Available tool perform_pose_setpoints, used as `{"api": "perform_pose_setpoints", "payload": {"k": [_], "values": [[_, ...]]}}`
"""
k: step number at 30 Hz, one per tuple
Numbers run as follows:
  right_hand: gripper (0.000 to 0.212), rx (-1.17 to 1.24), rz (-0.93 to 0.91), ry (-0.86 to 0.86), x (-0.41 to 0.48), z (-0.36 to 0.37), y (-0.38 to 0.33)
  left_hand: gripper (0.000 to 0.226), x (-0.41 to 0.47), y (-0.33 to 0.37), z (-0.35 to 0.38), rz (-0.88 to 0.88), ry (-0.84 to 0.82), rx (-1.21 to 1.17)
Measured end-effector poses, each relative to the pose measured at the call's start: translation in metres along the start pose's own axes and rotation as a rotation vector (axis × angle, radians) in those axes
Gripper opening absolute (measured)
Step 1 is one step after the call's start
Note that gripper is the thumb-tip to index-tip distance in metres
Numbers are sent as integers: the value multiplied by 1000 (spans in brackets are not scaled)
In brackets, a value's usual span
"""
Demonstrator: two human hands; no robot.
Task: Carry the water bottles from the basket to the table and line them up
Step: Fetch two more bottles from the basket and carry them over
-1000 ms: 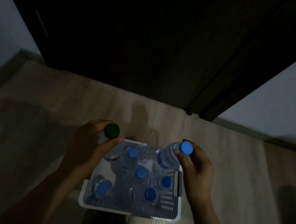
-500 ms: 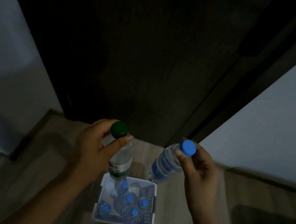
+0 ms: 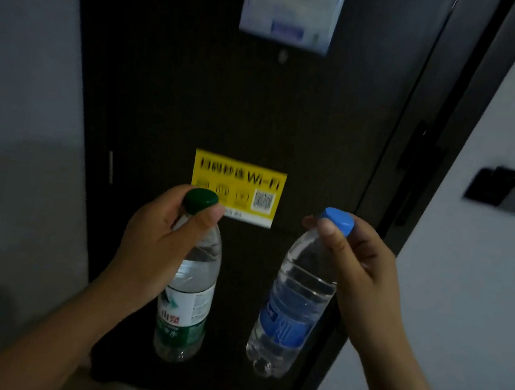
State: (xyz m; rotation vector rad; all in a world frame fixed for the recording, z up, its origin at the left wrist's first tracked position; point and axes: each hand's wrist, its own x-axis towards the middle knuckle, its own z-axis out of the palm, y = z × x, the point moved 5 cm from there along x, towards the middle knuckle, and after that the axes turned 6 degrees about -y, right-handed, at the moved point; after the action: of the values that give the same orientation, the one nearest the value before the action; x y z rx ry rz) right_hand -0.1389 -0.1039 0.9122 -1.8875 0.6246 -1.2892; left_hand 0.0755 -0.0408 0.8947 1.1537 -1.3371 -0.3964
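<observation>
My left hand (image 3: 158, 240) grips the neck of a clear water bottle with a green cap and green label (image 3: 185, 309), which hangs upright in the air. My right hand (image 3: 361, 267) pinches the neck of a second clear bottle with a blue cap and blue label (image 3: 293, 311); it hangs with its base tilted toward the left. Both bottles are held at chest height in front of a dark door. The basket and the table are out of view.
A dark door (image 3: 198, 89) fills the middle, with a yellow Wi-Fi sticker (image 3: 245, 177) and a pale notice (image 3: 291, 6) on it. Light walls flank it. A dark switch plate (image 3: 505, 193) sits on the right wall. The room is dim.
Both hands lifted their bottles out of the basket and up. My view rose from the floor to the door, so the basket dropped out of sight.
</observation>
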Motion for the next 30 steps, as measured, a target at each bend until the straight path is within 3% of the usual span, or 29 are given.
{"api": "perform_pose_setpoints", "payload": {"k": [5, 10, 20, 30], "values": [[35, 23, -148, 44, 41, -1, -95, 44, 38, 100, -39, 125, 24, -21], [33, 60, -246, 48, 54, 15, -146, 41, 47, 150, -62, 144, -1, -95], [38, 213, -252, -22, 82, 39, -154, 35, 40, 182, -78, 157, 184, 51], [25, 529, -303, -320, 127, 73, -156, 23, 24, 206, -89, 121, 521, 275]]}}
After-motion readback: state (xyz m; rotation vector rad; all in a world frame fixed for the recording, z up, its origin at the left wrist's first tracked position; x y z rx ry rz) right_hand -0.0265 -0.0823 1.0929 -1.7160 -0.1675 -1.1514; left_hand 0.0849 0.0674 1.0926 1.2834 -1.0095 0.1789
